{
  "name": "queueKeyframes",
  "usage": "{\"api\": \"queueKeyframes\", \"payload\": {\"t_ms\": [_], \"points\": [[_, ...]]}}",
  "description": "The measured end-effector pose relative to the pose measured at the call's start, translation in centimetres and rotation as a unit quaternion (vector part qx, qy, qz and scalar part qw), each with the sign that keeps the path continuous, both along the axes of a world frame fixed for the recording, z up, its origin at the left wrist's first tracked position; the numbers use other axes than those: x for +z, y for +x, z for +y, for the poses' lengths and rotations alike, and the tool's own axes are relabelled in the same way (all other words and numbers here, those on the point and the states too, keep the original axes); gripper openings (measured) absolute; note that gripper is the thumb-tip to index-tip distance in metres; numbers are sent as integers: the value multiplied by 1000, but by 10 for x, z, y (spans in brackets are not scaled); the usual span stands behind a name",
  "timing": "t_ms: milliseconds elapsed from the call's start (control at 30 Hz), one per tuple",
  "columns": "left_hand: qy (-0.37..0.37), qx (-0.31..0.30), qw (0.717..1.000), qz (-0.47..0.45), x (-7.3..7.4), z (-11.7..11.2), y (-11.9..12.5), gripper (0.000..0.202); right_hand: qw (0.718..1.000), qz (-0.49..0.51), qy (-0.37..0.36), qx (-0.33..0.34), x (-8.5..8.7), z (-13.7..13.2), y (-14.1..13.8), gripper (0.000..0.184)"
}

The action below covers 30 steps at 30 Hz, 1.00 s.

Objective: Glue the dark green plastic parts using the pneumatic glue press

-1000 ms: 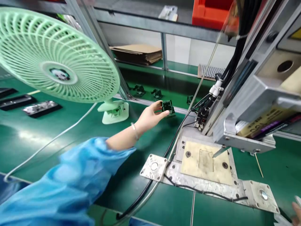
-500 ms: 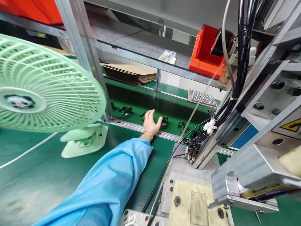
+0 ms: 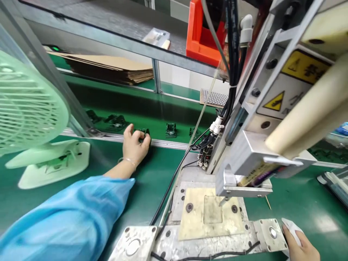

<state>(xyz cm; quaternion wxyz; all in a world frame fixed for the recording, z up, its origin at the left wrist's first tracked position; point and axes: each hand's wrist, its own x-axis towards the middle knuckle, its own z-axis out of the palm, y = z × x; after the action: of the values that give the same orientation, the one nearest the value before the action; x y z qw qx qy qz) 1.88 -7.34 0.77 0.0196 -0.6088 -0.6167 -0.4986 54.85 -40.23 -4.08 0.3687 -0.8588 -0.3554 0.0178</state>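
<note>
My left hand, in a blue sleeve, reaches over the metal rail at the belt's near edge. Its thumb and fingers are closed round a small black plastic part, which they partly cover. Similar black parts lie on the green belt, one to the left of this hand and another to the right. At the lower right, my right hand is closed on a crumpled white wipe, beside the press base's right button. The lower part of this hand is cut off.
A press with a pale fixture plate stands before me, its metal head above it. Black cables run along its left side. A green clip fan stands at left. Cardboard sheets and a red bin are behind.
The view has swung right and down. My left hand, spread over the belt before, has closed its fingers at a black part. My right hand with the white wipe has come into view.
</note>
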Motion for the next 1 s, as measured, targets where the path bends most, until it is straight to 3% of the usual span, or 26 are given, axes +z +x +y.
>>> {"api": "queueKeyframes", "payload": {"t_ms": [133,267,367,467,567,700,767,833,933,1000], "points": [[0,-54,998,41,-3,-68,1,25,996,84,-4,-3,0,1,-7,40],[-55,-124,986,93,-9,-134,-6,30,990,135,22,-34,5,1,-21,41],[-106,-157,975,119,-14,-166,-14,28,986,158,32,-48,8,1,-26,40],[-143,-172,965,137,-13,-182,-20,29,983,172,47,-50,8,0,-27,41],[-170,-177,962,116,1,-187,-16,29,978,186,83,-42,5,-1,-27,42],[-206,-167,962,-59,43,-195,19,43,969,218,107,-49,3,0,-30,41],[-255,-214,928,-168,63,-204,49,54,964,234,113,-53,5,1,-32,42],[-349,-287,851,-269,75,-214,81,62,960,249,114,-60,8,1,-35,42],[-454,-368,731,-353,75,-222,124,66,952,274,119,-73,11,1,-37,42],[-467,-394,698,-374,67,-220,144,66,948,285,122,-76,12,1,-37,42]]}}
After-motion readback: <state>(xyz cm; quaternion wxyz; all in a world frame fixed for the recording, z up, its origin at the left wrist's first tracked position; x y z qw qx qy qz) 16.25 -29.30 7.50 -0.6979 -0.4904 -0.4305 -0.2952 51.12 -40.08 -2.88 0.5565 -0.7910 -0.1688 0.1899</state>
